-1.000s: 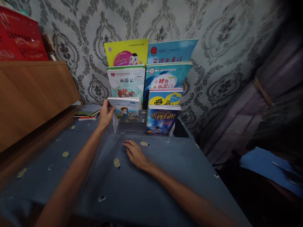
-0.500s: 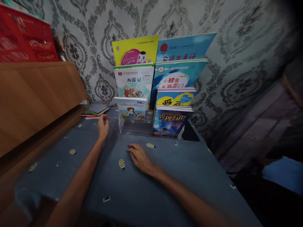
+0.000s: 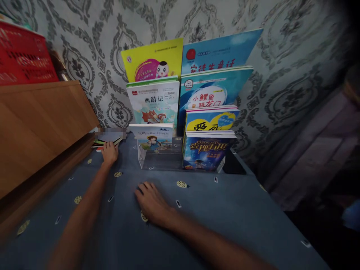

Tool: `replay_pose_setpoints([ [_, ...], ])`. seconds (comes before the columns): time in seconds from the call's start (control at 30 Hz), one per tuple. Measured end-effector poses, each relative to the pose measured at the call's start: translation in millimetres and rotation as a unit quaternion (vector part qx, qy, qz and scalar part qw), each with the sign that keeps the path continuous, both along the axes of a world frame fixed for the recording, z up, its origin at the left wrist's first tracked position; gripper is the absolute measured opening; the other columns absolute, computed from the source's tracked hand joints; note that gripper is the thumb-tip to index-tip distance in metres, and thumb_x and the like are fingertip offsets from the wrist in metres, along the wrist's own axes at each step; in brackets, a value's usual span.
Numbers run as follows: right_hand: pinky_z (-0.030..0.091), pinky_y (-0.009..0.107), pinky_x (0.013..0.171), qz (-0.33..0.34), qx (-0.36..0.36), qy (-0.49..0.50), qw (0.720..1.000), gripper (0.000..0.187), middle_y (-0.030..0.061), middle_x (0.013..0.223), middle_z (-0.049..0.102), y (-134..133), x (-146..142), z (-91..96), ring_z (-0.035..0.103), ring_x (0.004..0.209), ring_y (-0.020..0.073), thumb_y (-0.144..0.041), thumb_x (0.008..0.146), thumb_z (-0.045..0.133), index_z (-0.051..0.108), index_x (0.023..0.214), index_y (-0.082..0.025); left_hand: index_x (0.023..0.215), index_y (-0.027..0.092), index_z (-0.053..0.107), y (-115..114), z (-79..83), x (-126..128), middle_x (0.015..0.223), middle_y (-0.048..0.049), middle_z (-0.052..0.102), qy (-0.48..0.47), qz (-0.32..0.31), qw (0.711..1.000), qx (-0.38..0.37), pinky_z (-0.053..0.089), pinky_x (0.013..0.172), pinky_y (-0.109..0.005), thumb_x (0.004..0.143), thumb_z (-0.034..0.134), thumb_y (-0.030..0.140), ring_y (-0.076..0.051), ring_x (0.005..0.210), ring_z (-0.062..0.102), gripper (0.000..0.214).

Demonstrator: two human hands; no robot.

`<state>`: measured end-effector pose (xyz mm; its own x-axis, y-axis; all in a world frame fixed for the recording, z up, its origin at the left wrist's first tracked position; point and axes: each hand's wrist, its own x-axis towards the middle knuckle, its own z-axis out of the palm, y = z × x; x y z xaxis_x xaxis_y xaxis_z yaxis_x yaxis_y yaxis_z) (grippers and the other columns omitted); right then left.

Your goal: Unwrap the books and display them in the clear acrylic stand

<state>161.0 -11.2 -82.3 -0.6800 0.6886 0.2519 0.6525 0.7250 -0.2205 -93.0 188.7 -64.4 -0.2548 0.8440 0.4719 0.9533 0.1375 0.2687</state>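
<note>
My left hand (image 3: 109, 153) reaches to a small stack of books (image 3: 98, 142) by the wall, its slightly bent fingers touching the near edge. No book is lifted. Part of the stack is blurred out. My right hand (image 3: 150, 200) rests palm down on the tablecloth, fingers loosely apart, holding nothing. Beyond it stands a clear tiered book rack (image 3: 161, 161). At its lower left is a thin book with a girl on the cover (image 3: 153, 139); at its lower right, a dark blue book (image 3: 206, 153). Behind them rise a white book (image 3: 154, 101), a yellow book (image 3: 153, 56) and several blue ones.
A wooden cabinet (image 3: 42, 127) borders the table on the left, with a red basket (image 3: 25, 56) on top. Patterned wallpaper (image 3: 92, 48) covers the wall behind. A flat black object (image 3: 234, 165) lies right of the rack. The blue tablecloth (image 3: 219, 217) has pineapple prints.
My left hand has moved left and forward onto the stack of books. My right hand has shifted slightly left along the tablecloth. The view has tilted and moved a little.
</note>
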Motion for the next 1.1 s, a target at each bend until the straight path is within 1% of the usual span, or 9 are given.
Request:
replay_pose_setpoints([
  [0.1, 0.048, 0.043, 0.097, 0.010, 0.012, -0.003, 1.000, 0.023, 0.0177, 0.125, 0.063, -1.0, 1.5, 0.3, 0.054, 0.114, 0.0284, -0.014, 0.092, 0.058, 0.065, 0.115, -0.010, 0.145, 0.004, 0.046, 13.3, 3.2, -4.9, 0.157, -0.0250, 0.041, 0.048, 0.005, 0.998, -0.029, 0.027, 0.115, -0.070, 0.097, 0.040, 0.030, -0.041, 0.150, 0.026, 0.055],
  [0.2, 0.048, 0.045, 0.096, 0.014, 0.024, -0.004, 1.000, 0.023, 0.0199, 0.125, 0.063, 0.9, -0.1, -2.4, 0.055, 0.112, 0.0296, -0.015, 0.093, 0.059, 0.065, 0.114, -0.008, 0.148, 0.003, 0.042, 24.3, 3.8, -13.3, 0.158, -0.0267, 0.040, 0.088, 0.004, 0.993, -0.073, 0.027, 0.113, -0.074, 0.099, 0.038, 0.034, -0.043, 0.151, 0.024, 0.058],
  [0.33, 0.048, 0.046, 0.096, 0.018, 0.025, 0.005, 1.000, 0.021, 0.0193, 0.121, 0.064, 4.4, -2.2, -7.2, 0.055, 0.112, 0.0307, -0.016, 0.092, 0.059, 0.066, 0.110, -0.009, 0.145, 0.007, 0.047, 36.0, 4.9, -27.5, 0.152, -0.0287, 0.047, 0.107, -0.004, 0.987, -0.120, 0.028, 0.109, -0.078, 0.100, 0.036, 0.042, -0.045, 0.151, 0.026, 0.058],
  [0.5, 0.047, 0.046, 0.096, 0.020, 0.016, 0.010, 1.000, 0.021, 0.0200, 0.121, 0.064, 4.6, -1.4, -5.7, 0.055, 0.112, 0.0304, -0.015, 0.091, 0.060, 0.066, 0.111, -0.010, 0.138, 0.011, 0.054, 39.0, 9.8, -33.0, 0.141, -0.0279, 0.058, 0.141, -0.003, 0.982, -0.124, 0.027, 0.107, -0.078, 0.100, 0.038, 0.045, -0.045, 0.147, 0.034, 0.054],
  [0.6, 0.047, 0.044, 0.095, 0.021, 0.023, 0.005, 1.000, 0.023, 0.0190, 0.122, 0.064, 4.0, -0.7, -4.0, 0.055, 0.111, 0.0294, -0.015, 0.090, 0.063, 0.066, 0.112, -0.010, 0.131, 0.009, 0.058, 33.6, 15.1, -32.2, 0.134, -0.0281, 0.063, 0.168, 0.002, 0.978, -0.126, 0.029, 0.107, -0.075, 0.100, 0.036, 0.045, -0.044, 0.142, 0.040, 0.052],
  [0.7, 0.047, 0.043, 0.095, 0.020, 0.035, -0.012, 0.999, 0.022, 0.0181, 0.122, 0.065, 3.8, -0.6, -2.6, 0.056, 0.110, 0.0288, -0.016, 0.091, 0.061, 0.066, 0.112, -0.010, 0.120, 0.008, 0.063, 26.8, 21.7, -34.5, 0.125, -0.0283, 0.066, 0.190, 0.004, 0.973, -0.130, 0.036, 0.105, -0.069, 0.100, 0.036, 0.045, -0.043, 0.131, 0.051, 0.050],
  [0.8, 0.048, 0.043, 0.094, 0.021, 0.034, -0.020, 0.999, 0.021, 0.0175, 0.120, 0.066, 3.8, -0.8, -1.4, 0.057, 0.109, 0.0289, -0.018, 0.094, 0.058, 0.066, 0.111, -0.009, 0.114, 0.009, 0.065, 23.0, 27.9, -39.1, 0.124, -0.0283, 0.066, 0.220, -0.004, 0.965, -0.141, 0.041, 0.102, -0.062, 0.099, 0.038, 0.043, -0.042, 0.125, 0.055, 0.047],
  [0.93, 0.048, 0.043, 0.094, 0.018, 0.040, -0.018, 0.999, 0.021, 0.0172, 0.119, 0.066, 3.9, -1.1, -2.0, 0.057, 0.110, 0.0290, -0.020, 0.094, 0.059, 0.066, 0.111, -0.010, 0.120, 0.010, 0.062, 24.9, 31.8, -41.3, 0.131, -0.0277, 0.062, 0.243, -0.005, 0.954, -0.176, 0.046, 0.099, -0.055, 0.097, 0.040, 0.036, -0.040, 0.128, 0.054, 0.041],
  [1.1, 0.048, 0.043, 0.094, 0.023, 0.043, -0.011, 0.999, 0.020, 0.0173, 0.117, 0.067, 3.9, -0.3, -3.3, 0.057, 0.108, 0.0287, -0.018, 0.090, 0.063, 0.067, 0.108, -0.010, 0.125, 0.008, 0.057, 27.3, 29.1, -38.5, 0.116, -0.0261, 0.069, 0.236, -0.001, 0.950, -0.204, 0.052, 0.089, -0.048, 0.093, 0.037, 0.017, -0.037, 0.109, 0.067, 0.038],
])
